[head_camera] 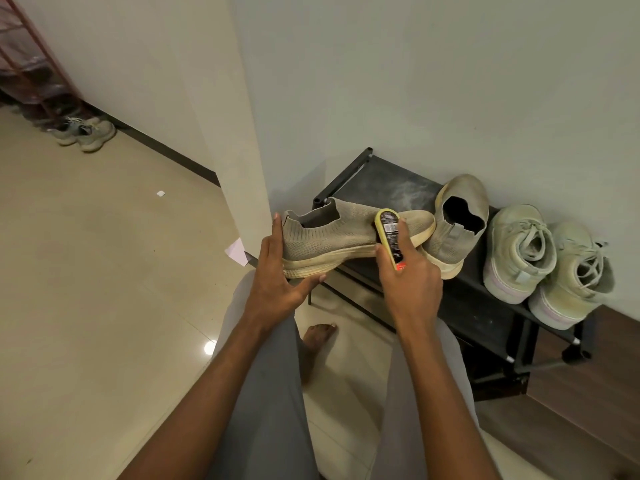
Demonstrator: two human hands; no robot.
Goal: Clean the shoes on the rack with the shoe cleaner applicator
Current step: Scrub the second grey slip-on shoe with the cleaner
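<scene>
My left hand holds a beige knit slip-on shoe by its heel and sole, lifted beside the left end of the black shoe rack. My right hand grips the yellow and black shoe cleaner applicator and presses its top end against the side of the shoe near the toe. The matching slip-on lies on the rack top just to the right, its toe pointing at the wall.
A pair of pale green lace-up sneakers sits on the right part of the rack. The wall corner stands just left of the rack. My grey-trousered legs and bare foot are below. Another rack and sneakers stand far left.
</scene>
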